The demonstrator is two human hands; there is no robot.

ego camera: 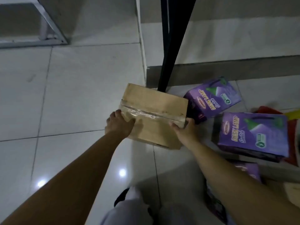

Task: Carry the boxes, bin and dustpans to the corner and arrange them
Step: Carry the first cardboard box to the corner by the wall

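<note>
A brown cardboard box (154, 114), taped along its top seam, is held between both hands just above the tiled floor. My left hand (119, 125) grips its left edge, and my right hand (185, 129) grips its right near corner. Two purple "Desk Lamp" boxes lie on the floor to the right: one tilted (214, 98) beside the brown box, the other (253, 133) nearer me. A third purple box (248, 171) shows partly behind my right forearm. A red item (293, 137) lies under the purple boxes at the right edge; what it is I cannot tell.
A black post (170, 46) stands against the wall step just behind the brown box. A grey metal frame (48, 30) sits at the top left. Glossy white floor tiles (73, 95) spread to the left. My legs and a dark shoe (121, 197) are at the bottom.
</note>
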